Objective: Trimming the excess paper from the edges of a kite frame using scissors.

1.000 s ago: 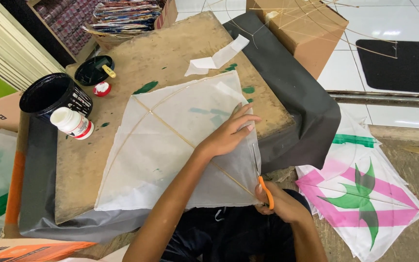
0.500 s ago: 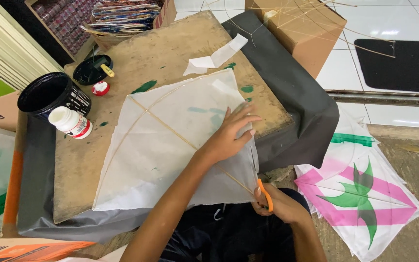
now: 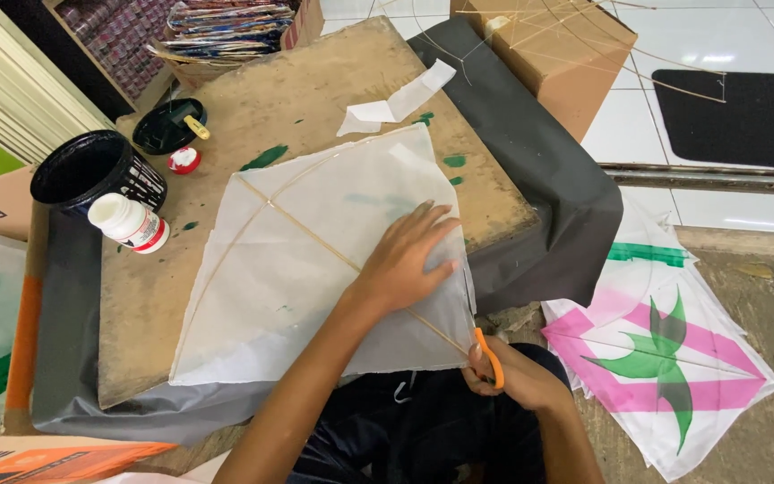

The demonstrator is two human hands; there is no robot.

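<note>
I see the white kite [image 3: 315,269] lying flat on the wooden board [image 3: 315,99], its bamboo frame already laid under the paper; the edge nearest me looks like the part being trimmed, so I judge the paper mostly shaped and only that corner left. My left hand [image 3: 409,260] presses flat on the kite, fingers spread wide. My right hand [image 3: 517,376], just off the kite's near corner, grips orange-handled scissors [image 3: 487,357].

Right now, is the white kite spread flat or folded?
Spread flat: the kite lies open on the board, left hand pressing it.
</note>
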